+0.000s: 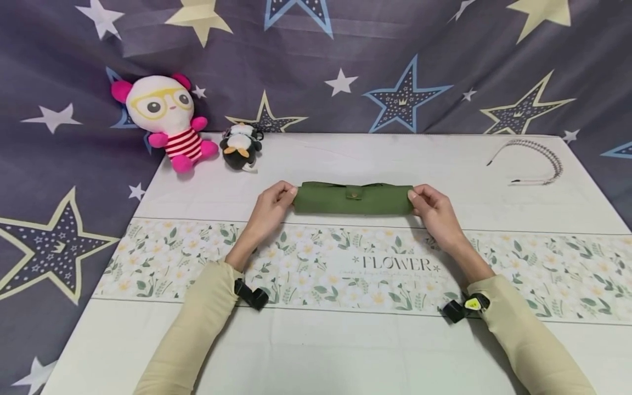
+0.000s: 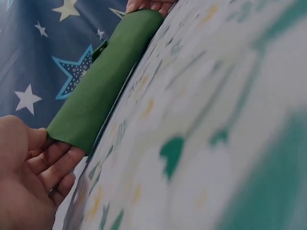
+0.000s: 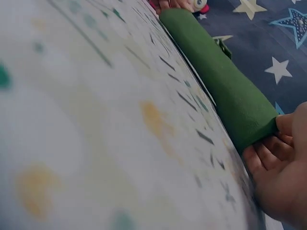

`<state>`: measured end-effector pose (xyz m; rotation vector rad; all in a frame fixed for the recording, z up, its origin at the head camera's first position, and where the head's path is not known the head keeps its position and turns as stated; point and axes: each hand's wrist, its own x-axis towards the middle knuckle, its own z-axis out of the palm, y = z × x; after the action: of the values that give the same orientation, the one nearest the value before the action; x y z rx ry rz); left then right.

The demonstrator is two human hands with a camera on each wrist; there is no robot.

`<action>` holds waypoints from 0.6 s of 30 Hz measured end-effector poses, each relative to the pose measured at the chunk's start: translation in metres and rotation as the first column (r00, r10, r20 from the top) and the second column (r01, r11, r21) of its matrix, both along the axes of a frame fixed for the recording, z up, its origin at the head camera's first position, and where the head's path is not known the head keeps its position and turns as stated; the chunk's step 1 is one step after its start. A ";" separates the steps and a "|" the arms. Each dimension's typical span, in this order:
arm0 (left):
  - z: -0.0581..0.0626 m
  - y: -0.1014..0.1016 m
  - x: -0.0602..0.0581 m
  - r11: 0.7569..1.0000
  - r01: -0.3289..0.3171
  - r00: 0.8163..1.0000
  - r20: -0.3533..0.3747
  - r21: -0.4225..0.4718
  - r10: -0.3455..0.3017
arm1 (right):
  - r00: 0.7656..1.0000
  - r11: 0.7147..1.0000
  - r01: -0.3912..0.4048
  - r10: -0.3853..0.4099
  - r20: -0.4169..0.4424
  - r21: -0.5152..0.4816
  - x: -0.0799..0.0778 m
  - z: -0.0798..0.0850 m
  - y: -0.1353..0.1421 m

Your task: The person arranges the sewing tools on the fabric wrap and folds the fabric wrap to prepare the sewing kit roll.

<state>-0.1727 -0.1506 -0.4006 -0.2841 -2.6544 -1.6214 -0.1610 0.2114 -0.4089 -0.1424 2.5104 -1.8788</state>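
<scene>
A green folded bag (image 1: 353, 200) with a small snap tab and dark straps along its far edge stretches crosswise between both hands. The left hand (image 1: 273, 209) pinches its left end, thumb on the near upper corner; in the left wrist view the left fingers (image 2: 60, 165) curl beneath that end. At the opposite end, the right hand (image 1: 436, 215) pinches the bag between thumb and fingers. The right wrist view shows the right thumb on top and the right fingers (image 3: 271, 155) under the edge. The bag lies close over the white table, just beyond the flowered strip.
A pink and white plush toy (image 1: 170, 118) and a black and white penguin plush (image 1: 240, 147) sit at the back left. At the back right lies a headband (image 1: 557, 162). The table (image 1: 316, 351) carries a flower-print band (image 1: 306, 263), and a star-patterned curtain (image 1: 306, 66) hangs behind.
</scene>
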 end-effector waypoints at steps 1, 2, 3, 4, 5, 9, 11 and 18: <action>0.000 0.001 -0.001 1.000 -0.006 1.000 -0.007 -0.010 0.006 | 1.000 1.000 -0.003 0.003 0.006 -0.015 -0.001 0.000 0.001; 0.000 0.003 -0.003 1.000 -0.014 1.000 -0.011 -0.016 0.014 | 1.000 1.000 -0.005 0.005 0.012 -0.027 -0.002 0.000 0.002; 0.000 0.005 -0.004 1.000 -0.021 1.000 -0.019 -0.022 0.021 | 1.000 0.999 -0.007 0.008 0.017 -0.037 -0.002 0.000 0.003; 0.000 0.006 -0.005 0.999 -0.028 0.999 -0.026 -0.029 0.027 | 1.000 0.999 -0.012 0.014 0.023 -0.050 -0.003 0.001 0.003; 0.000 0.007 -0.006 0.999 -0.033 0.999 -0.032 -0.034 0.032 | 0.999 0.998 -0.016 0.017 0.027 -0.057 -0.003 0.001 0.004; 0.001 0.010 -0.014 0.999 -0.039 0.999 -0.038 -0.018 0.038 | 1.000 0.999 -0.009 0.010 0.009 -0.041 -0.007 0.002 0.006; 0.001 0.012 -0.019 0.999 -0.038 0.999 -0.031 -0.002 0.038 | 1.000 1.000 0.002 -0.002 -0.009 -0.014 -0.011 0.002 0.007; 0.001 0.017 -0.036 0.998 -0.048 0.999 0.023 0.044 0.047 | 0.999 0.998 0.041 -0.039 -0.029 0.043 -0.026 0.003 0.007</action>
<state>-0.2083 -0.1338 -0.3996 -0.2016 -2.6159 -1.6761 -0.1869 0.2187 -0.4063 -0.1201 2.5898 -1.8472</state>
